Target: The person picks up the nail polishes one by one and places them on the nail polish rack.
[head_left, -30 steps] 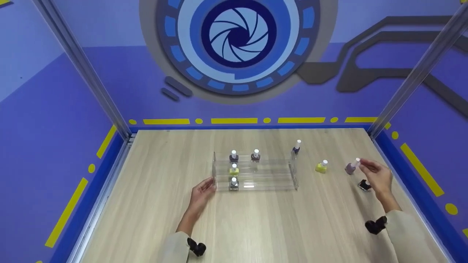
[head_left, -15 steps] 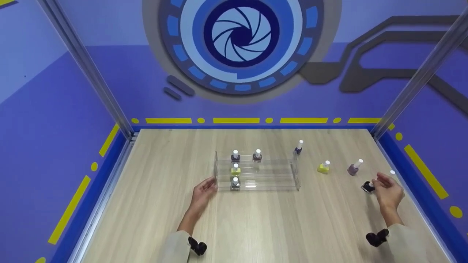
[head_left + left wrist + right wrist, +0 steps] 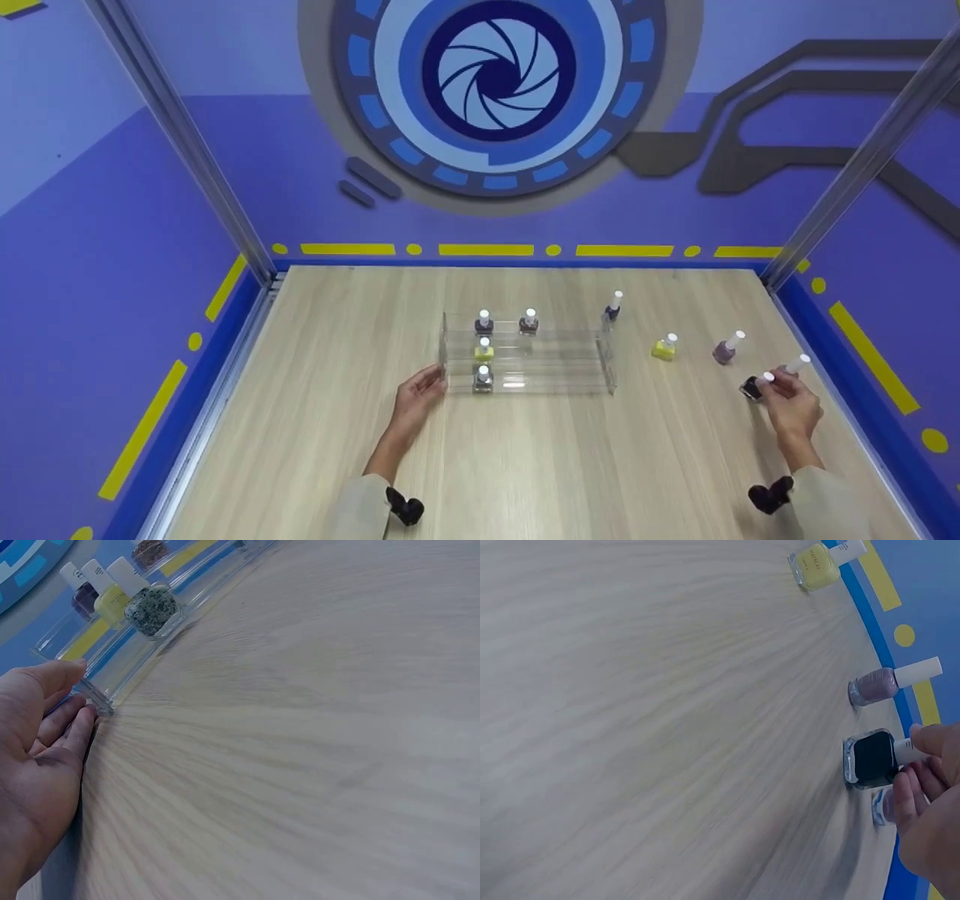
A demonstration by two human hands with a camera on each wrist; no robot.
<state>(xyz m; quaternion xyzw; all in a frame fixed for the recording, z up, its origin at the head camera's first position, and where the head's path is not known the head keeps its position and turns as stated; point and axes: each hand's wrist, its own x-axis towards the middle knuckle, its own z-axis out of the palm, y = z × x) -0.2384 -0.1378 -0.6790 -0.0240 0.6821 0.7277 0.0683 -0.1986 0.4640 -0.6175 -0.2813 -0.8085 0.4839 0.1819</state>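
On the table [image 3: 517, 465], the right hand [image 3: 793, 409] pinches the cap [image 3: 906, 752] of a black nail-polish bottle [image 3: 874, 759]; the left hand [image 3: 415, 397] touches the clear rack [image 3: 555, 366], fingers [image 3: 73, 731] relaxed.

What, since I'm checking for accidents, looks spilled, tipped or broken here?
Nothing stands out. The clear rack sits flat, its bottles upright and capped. The loose yellow bottle and mauve bottle stand capped too; no spill shows on the table. Any hairline crack would be too small to tell.
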